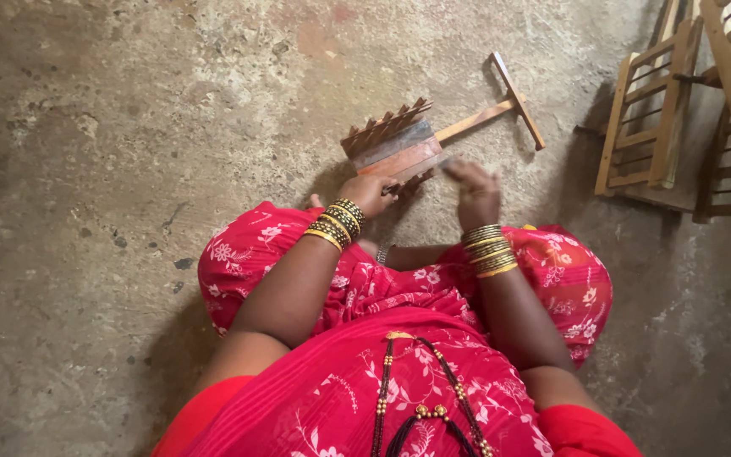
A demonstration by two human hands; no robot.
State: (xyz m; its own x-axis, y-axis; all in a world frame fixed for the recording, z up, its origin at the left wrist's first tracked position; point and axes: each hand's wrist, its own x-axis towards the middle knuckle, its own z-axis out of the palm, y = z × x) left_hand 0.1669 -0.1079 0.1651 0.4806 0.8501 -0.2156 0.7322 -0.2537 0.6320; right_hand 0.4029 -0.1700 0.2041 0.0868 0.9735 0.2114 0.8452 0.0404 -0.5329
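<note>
A rough grey concrete floor (112,127), stained and pitted, with a faint reddish patch near the top centre, fills most of the frame. A person in a red floral-printed garment (399,338) sits on it, both wrists ringed with gold and dark bangles. Just above centre lies a wooden hand tool with a toothed comb-like edge, a flat metal-and-copper-coloured plate and a long T-ended wooden handle (399,145) that runs toward the upper right. The left hand (370,193) is curled, its fingertips pressed on the plate's lower edge. The right hand (474,190) is blurred beside the plate's right end; whether it pinches anything cannot be told. In the upper right corner stand pale slatted wooden frames (649,118) on the floor.
</note>
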